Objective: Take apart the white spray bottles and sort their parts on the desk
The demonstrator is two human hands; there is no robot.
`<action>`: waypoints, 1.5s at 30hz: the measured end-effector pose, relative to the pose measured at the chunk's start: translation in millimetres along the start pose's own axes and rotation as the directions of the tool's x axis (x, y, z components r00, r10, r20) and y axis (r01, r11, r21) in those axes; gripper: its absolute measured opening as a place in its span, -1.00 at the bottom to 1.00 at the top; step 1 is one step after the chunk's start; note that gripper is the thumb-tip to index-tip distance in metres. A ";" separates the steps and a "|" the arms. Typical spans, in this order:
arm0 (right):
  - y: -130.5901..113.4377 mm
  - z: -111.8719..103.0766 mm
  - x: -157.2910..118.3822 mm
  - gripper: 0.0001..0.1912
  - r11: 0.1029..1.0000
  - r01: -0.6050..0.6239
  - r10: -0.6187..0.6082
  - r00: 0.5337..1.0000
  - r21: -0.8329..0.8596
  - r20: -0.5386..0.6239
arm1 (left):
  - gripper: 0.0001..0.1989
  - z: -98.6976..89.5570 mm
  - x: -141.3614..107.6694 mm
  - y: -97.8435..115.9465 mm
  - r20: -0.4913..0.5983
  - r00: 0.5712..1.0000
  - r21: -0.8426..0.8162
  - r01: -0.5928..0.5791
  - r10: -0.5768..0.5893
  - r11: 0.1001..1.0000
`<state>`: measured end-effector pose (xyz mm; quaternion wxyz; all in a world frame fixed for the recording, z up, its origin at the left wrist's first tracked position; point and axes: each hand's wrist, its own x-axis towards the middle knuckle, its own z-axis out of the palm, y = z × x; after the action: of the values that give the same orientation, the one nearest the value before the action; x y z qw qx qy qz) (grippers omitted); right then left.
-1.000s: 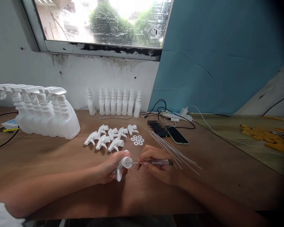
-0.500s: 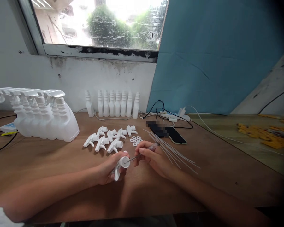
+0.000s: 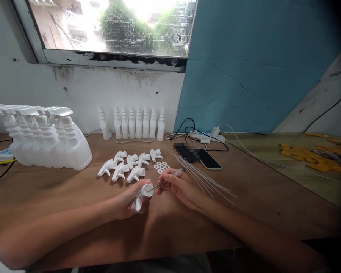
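Observation:
My left hand (image 3: 130, 201) is closed around a white spray trigger head (image 3: 139, 203), whose round open collar faces my right hand. Between the fingers of my right hand (image 3: 177, 186) is a thin screwdriver-like tool (image 3: 178, 172) with a clear handle; its metal tip reaches into the collar. Several more white trigger heads (image 3: 136, 173) lie on the brown table (image 3: 170, 235) beyond my left hand. Just past my right fingers are small white washers (image 3: 161, 165). Thin white tubes (image 3: 206, 178) fan out beside my right hand.
Large white bottles (image 3: 79, 148) stand at the left, and slim white bottles (image 3: 139, 125) line the wall. Right of centre lie a phone (image 3: 209, 160), a dark blurred item (image 3: 186, 151), cables and a power strip (image 3: 200, 135). Yellow pieces (image 3: 301, 155) are at far right.
The whole view has shifted slightly. My right hand has tilted the tool a little lower, with its tip still inside the collar. Both hands keep their hold.

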<state>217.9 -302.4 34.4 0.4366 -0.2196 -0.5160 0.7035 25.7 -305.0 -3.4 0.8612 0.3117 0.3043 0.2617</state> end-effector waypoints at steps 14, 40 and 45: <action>19.3 -4.3 0.2 -0.81 0.964 -0.073 0.121 0.977 0.255 -0.177 | -0.65 -2.6 1.7 3.6 0.102 0.995 -0.133 -0.006 0.020 0.991; -22.5 -115.4 37.4 -0.79 0.846 0.035 -0.284 0.874 -0.532 -0.394 | -0.66 -2.4 0.4 2.8 0.129 0.990 -0.103 -0.036 0.050 0.994; -17.0 -106.4 36.7 -0.77 0.695 -0.028 -0.260 0.922 -0.718 -0.288 | -0.67 -0.5 -1.1 3.2 0.119 0.992 -0.092 -0.028 0.039 0.995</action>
<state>286.1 -213.3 15.7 0.4510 -0.4643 -0.6684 0.3664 23.8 -303.3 -1.1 0.8868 0.2930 0.2341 0.2703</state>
